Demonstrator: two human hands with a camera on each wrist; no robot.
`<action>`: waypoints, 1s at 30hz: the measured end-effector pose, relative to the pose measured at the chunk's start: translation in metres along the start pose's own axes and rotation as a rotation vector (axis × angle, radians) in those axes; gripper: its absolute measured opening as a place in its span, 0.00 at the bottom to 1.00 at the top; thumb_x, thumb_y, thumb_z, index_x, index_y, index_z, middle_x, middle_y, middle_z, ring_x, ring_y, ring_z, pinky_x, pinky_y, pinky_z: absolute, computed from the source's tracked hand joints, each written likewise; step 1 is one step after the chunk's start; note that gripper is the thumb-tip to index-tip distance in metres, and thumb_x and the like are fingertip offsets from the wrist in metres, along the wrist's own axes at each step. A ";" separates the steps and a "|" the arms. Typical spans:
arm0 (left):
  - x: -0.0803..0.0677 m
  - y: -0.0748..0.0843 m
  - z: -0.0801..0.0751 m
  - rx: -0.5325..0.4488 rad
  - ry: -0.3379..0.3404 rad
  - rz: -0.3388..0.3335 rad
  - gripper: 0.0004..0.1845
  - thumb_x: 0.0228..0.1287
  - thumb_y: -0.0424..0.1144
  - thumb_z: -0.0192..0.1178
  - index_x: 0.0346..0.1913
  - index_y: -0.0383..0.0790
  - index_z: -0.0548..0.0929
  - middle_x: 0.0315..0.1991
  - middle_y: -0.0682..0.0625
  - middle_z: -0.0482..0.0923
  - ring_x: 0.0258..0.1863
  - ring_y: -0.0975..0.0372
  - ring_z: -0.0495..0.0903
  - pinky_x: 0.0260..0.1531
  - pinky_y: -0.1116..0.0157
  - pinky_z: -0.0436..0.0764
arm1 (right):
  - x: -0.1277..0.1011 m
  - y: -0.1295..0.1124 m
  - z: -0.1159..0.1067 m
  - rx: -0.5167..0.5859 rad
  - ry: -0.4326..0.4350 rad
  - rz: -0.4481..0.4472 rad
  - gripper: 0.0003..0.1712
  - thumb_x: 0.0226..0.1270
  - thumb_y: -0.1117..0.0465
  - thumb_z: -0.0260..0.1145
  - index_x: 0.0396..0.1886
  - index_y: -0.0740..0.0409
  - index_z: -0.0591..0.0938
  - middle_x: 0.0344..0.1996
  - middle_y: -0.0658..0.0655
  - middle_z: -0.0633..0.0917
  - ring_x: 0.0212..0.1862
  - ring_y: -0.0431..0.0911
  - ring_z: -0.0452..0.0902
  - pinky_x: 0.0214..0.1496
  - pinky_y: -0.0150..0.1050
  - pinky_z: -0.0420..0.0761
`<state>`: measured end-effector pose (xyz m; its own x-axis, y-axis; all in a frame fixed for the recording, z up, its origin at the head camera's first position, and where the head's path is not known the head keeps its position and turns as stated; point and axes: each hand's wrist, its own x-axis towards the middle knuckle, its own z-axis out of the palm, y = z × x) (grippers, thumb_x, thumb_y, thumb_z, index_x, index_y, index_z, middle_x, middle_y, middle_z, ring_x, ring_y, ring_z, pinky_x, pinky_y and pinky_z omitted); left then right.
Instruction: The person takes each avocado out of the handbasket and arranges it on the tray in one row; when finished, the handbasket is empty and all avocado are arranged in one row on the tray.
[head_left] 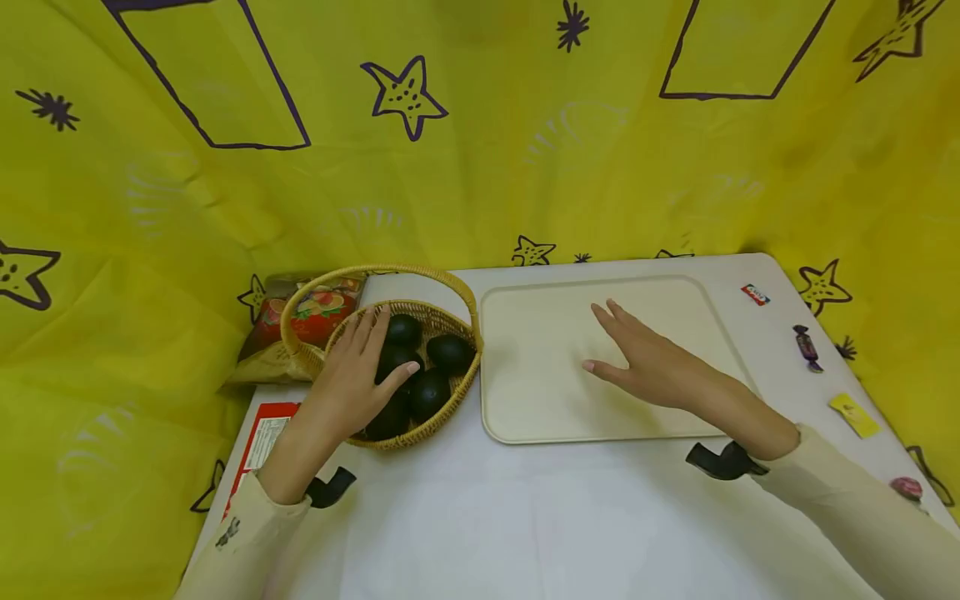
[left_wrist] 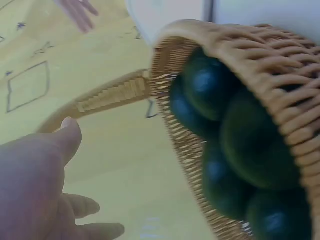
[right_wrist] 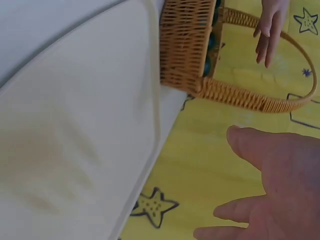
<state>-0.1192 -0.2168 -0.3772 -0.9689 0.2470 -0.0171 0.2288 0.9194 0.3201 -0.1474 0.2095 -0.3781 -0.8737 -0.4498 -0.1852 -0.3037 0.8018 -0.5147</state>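
Over the basket (head_left: 442, 379) of dark fruit (head_left: 448, 352) the left hand (head_left: 352, 375) spreads flat, the right hand (head_left: 651, 360) likewise above the tray (head_left: 525, 400); only the head view shows sweets (head_left: 807, 346).

snack bag (head_left: 296, 321) | red packet (head_left: 755, 294) | purple candy (head_left: 807, 347) | yellow packet (head_left: 854, 415)

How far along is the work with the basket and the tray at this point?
Nothing looks moved yet: the cream tray holds no fruit, and the dark round fruits all sit in the wicker basket. In hand: the left hand reaches over the fruits with no grip yet, and the right hand hovers flat over the tray. All the fruit handling remains.
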 end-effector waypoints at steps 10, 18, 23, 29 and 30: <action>-0.026 0.017 -0.048 -0.059 0.221 0.128 0.44 0.78 0.52 0.62 0.87 0.50 0.51 0.81 0.41 0.61 0.78 0.42 0.63 0.72 0.37 0.66 | 0.022 -0.041 0.013 0.004 0.052 -0.130 0.45 0.81 0.43 0.63 0.81 0.68 0.62 0.79 0.68 0.65 0.80 0.64 0.59 0.79 0.63 0.60; -0.038 0.008 -0.075 -0.071 0.624 0.361 0.27 0.73 0.39 0.66 0.72 0.39 0.78 0.68 0.40 0.78 0.67 0.46 0.76 0.71 0.56 0.72 | 0.038 -0.077 0.032 0.017 0.010 -0.222 0.34 0.80 0.46 0.64 0.71 0.68 0.77 0.68 0.66 0.80 0.72 0.61 0.74 0.74 0.57 0.71; -0.033 -0.009 -0.084 -0.150 0.684 0.240 0.24 0.74 0.36 0.65 0.70 0.36 0.79 0.69 0.35 0.73 0.67 0.40 0.70 0.64 0.45 0.72 | 0.047 -0.098 0.045 0.034 -0.024 -0.277 0.30 0.81 0.48 0.64 0.69 0.66 0.80 0.65 0.63 0.83 0.70 0.58 0.77 0.73 0.55 0.73; -0.022 -0.036 -0.084 -0.276 0.554 0.022 0.24 0.83 0.45 0.56 0.71 0.35 0.76 0.64 0.33 0.74 0.61 0.40 0.73 0.56 0.42 0.72 | 0.064 -0.122 0.062 0.019 -0.035 -0.361 0.27 0.80 0.51 0.66 0.65 0.67 0.82 0.62 0.64 0.84 0.66 0.57 0.80 0.69 0.52 0.77; -0.020 -0.040 -0.085 -0.296 0.526 -0.011 0.24 0.84 0.48 0.53 0.71 0.36 0.76 0.63 0.33 0.75 0.60 0.41 0.74 0.55 0.44 0.72 | 0.067 -0.126 0.065 0.014 -0.031 -0.371 0.27 0.80 0.51 0.66 0.65 0.68 0.82 0.62 0.64 0.85 0.65 0.56 0.81 0.68 0.51 0.79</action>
<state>-0.1167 -0.2846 -0.3096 -0.9050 -0.0160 0.4251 0.2559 0.7778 0.5740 -0.1424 0.0527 -0.3800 -0.6931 -0.7208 -0.0086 -0.5922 0.5762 -0.5632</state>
